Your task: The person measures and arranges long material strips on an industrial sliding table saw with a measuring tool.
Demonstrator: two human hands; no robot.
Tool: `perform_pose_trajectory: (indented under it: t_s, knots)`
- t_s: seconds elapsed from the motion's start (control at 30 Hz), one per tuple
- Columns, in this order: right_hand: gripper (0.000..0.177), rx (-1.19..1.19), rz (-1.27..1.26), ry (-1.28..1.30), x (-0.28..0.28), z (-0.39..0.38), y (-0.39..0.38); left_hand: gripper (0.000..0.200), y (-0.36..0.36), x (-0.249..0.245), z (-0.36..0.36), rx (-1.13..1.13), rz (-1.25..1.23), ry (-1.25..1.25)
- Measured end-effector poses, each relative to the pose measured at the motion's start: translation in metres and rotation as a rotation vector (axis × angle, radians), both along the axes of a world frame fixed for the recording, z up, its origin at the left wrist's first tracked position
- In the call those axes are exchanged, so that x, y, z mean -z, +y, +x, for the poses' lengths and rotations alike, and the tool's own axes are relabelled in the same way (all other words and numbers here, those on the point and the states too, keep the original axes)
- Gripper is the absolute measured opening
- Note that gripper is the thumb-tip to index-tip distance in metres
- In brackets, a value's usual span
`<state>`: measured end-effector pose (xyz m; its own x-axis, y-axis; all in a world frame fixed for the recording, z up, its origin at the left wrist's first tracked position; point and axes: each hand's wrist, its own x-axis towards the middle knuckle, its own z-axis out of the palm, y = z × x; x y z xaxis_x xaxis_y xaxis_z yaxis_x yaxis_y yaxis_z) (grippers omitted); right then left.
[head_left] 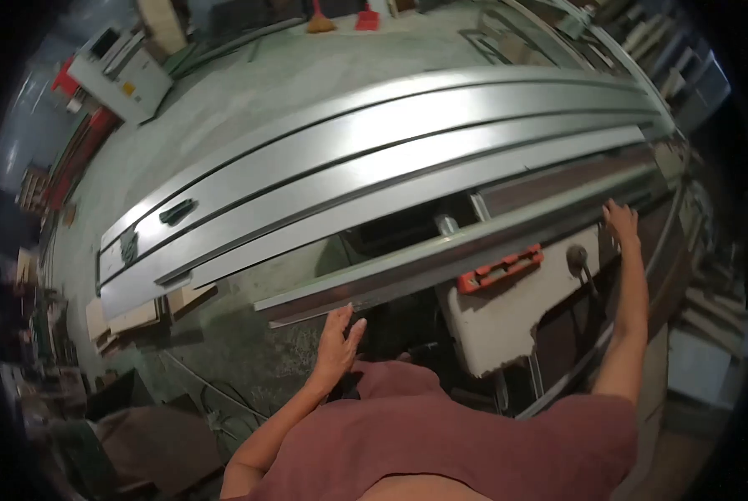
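A long metal rail (441, 249) with a channel-like profile runs slantwise in front of me, from the lower left up to the right. At its near left end is my left hand (337, 349), fingertips right at the lower edge, thumb and fingers apart. Farther along to the right, my right hand (622, 224) has its fingers bent over the rail's near edge. Beneath the rail sits a pale machine body (495, 326) with an orange-red slotted holder (500, 269) and a round dark knob (577, 256) on a lever.
Beyond the rail lie long silvery metal panels (374, 134), with dark green gloves (177, 211) on them. A white cabinet-like machine (123, 77) stands far left. Wooden boards (136, 317) sit under the panels' left end. A cable (215, 388) lies on the floor; stacked stock (712, 321) is at right.
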<state>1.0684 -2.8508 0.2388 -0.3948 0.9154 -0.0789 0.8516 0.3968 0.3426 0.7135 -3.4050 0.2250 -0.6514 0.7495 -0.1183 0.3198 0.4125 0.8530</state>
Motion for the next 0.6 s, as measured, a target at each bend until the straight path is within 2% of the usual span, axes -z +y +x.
perform_pose_trajectory:
  t_s: [0.1, 0.13, 0.2, 0.27, 0.3, 0.33, 0.4, 0.47, 0.53, 0.57, 0.6]
  knots:
    - [0.044, 0.000, 0.054, 0.029, 0.007, 0.014, 0.020, 0.040, 0.026, -0.007, 0.007, 0.049, -0.020, 0.026]
    - [0.047, 0.070, -0.058, 0.015, -0.012, 0.004, 0.012, 0.038, 0.032, 0.000, 0.007, 0.067, 0.002, 0.042]
    - [0.050, 0.126, -0.101, -0.034, -0.016, 0.003, 0.019, 0.038, 0.046, -0.005, 0.012, 0.085, -0.043, -0.042]
    - [0.052, 0.159, -0.021, 0.026, -0.005, 0.010, 0.026, 0.040, 0.060, -0.010, 0.016, 0.138, -0.091, 0.018]
    - [0.052, 0.098, 0.082, 0.127, 0.002, 0.013, 0.022, 0.042, 0.069, -0.017, 0.018, 0.155, -0.114, -0.024]
    - [0.052, 0.104, 0.071, 0.125, 0.008, 0.015, 0.021, 0.045, 0.077, -0.022, 0.020, 0.167, -0.141, -0.065]
    - [0.052, 0.075, 0.149, 0.328, 0.012, -0.003, 0.005, 0.047, 0.092, -0.024, 0.022, 0.199, -0.204, -0.129]
    - [0.048, -0.058, 0.267, 0.411, 0.020, -0.018, -0.019, 0.050, 0.113, -0.031, 0.024, 0.229, -0.259, -0.194]
    - [0.042, -0.146, 0.189, 0.536, 0.012, -0.038, -0.053, 0.054, 0.134, -0.045, 0.024, 0.348, -0.358, -0.199]
    - [0.042, -0.141, 0.182, 0.538, 0.006, -0.046, -0.068, 0.059, 0.141, -0.042, 0.025, 0.386, -0.288, -0.148]
    - [0.038, -0.307, 0.094, 0.572, -0.001, -0.052, -0.082, 0.059, 0.150, -0.042, 0.023, 0.390, -0.295, -0.147]
